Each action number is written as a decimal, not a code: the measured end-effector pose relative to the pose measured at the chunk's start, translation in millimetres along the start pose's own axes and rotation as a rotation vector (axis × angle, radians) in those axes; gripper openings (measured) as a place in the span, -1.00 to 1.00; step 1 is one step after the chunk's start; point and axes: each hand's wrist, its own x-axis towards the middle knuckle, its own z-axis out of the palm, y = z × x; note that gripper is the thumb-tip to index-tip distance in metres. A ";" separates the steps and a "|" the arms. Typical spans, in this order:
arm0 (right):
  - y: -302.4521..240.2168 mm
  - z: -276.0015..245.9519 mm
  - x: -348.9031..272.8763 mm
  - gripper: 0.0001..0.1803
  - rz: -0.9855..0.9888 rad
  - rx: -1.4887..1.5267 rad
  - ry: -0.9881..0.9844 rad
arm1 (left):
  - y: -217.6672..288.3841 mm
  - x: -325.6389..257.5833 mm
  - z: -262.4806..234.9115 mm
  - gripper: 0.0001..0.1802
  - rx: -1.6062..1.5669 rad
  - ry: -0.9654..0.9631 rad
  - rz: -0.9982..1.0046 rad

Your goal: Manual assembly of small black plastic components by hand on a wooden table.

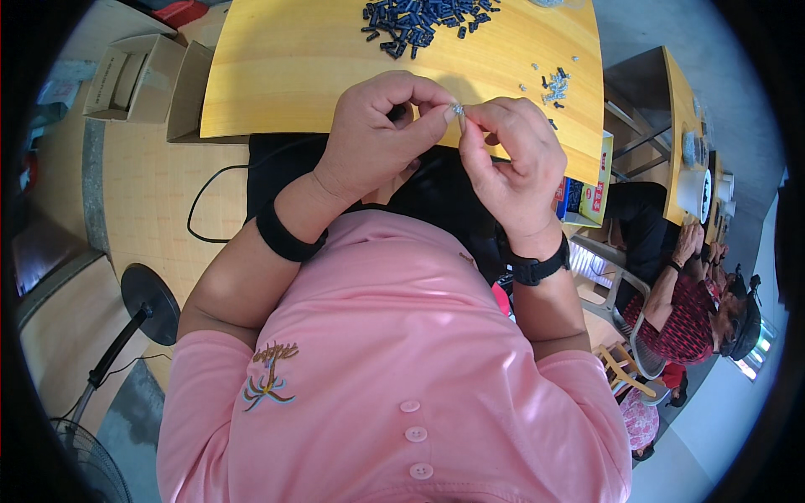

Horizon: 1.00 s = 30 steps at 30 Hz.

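My left hand (373, 126) and my right hand (520, 159) meet above the near edge of the wooden table (285, 75). Between the thumb and fingertips of both hands is a small shiny silvery piece (457, 109), mostly covered by the fingers; its exact kind is too small to tell. Beyond my left hand lies a heap of small black plastic parts (411, 25). Near my right hand, farther up the table, small silvery pieces (556, 84) lie scattered with a few dark ones among them.
Open cardboard boxes (134, 75) stand left of the table. A yellow box (597, 189) with dark parts sits below its right edge. A fan (92, 461) stands at the lower left. Another person in a dark red patterned top (683, 323) works at a table on the right.
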 end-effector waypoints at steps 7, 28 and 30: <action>-0.5 1.3 0.3 -0.88 -0.001 0.024 0.022 | -0.1 0.5 -1.4 -0.92 0.050 -0.013 0.089; -8.0 -4.1 2.6 -0.84 -0.126 -0.008 0.045 | 8.6 2.4 0.8 -0.86 0.142 0.098 0.356; -9.5 -3.3 2.3 -0.84 -0.090 0.005 0.039 | 9.1 2.2 1.0 -0.86 0.163 0.105 0.368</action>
